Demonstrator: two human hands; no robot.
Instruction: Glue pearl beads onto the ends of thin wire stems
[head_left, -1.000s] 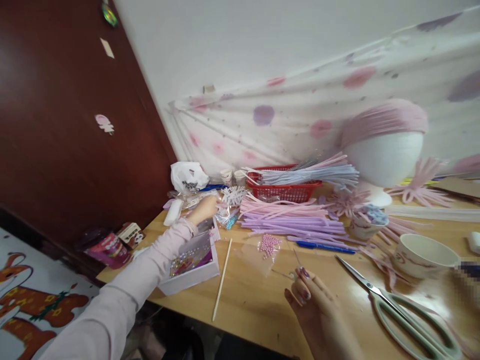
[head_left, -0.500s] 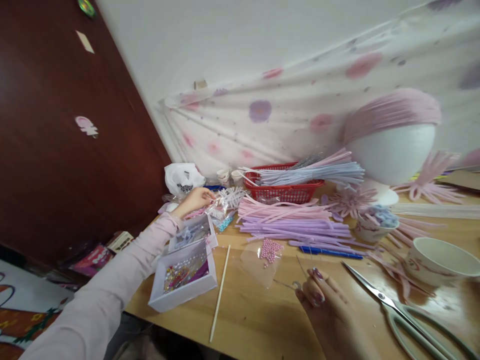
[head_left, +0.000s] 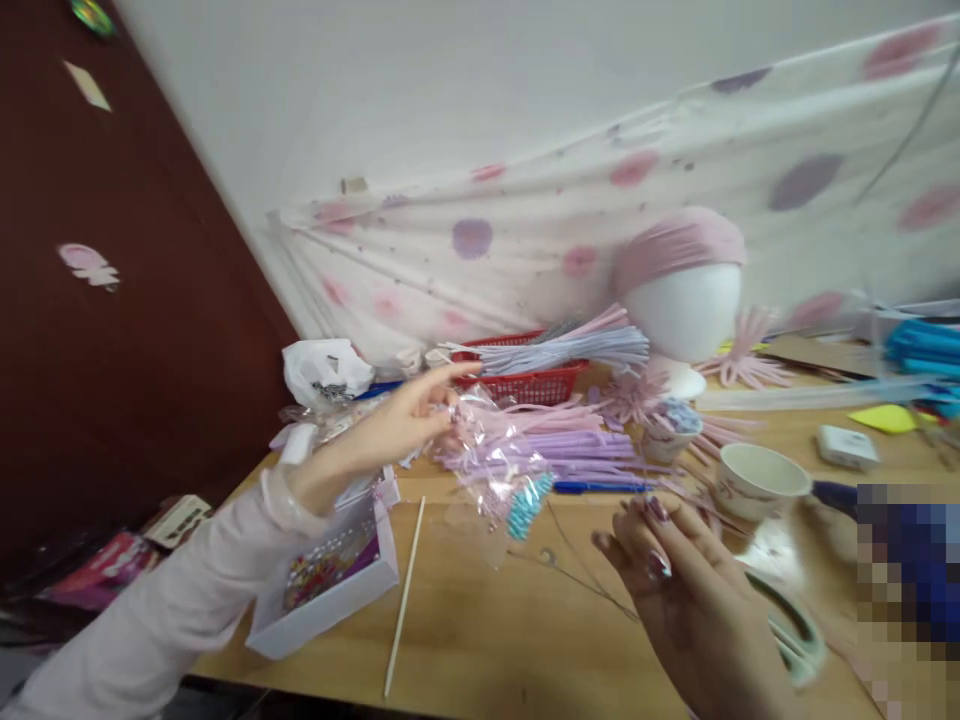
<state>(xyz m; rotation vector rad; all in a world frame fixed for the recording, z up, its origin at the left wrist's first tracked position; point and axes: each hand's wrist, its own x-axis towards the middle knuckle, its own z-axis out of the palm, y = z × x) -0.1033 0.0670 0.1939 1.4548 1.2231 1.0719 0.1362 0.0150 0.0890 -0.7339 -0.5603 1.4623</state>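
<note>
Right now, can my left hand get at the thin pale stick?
Probably, once freed: the left hand holds a clear bag with turquoise beads, but nothing seems to lie over the stick on the table.

Past the right grip point(head_left: 690, 590) I see a white head form point(head_left: 686, 312) in a pink band point(head_left: 694, 238); beyond the left grip point(head_left: 412, 418), flowered sheeting point(head_left: 529, 235) on the wall point(head_left: 420, 90), and to its left, a dark-red door point(head_left: 97, 400).

The left arm point(head_left: 202, 580) is stretched forward, the left hand point(head_left: 405, 425) pinching with its index finger point(head_left: 448, 375) extended. The right hand point(head_left: 697, 585) is curled.
</note>
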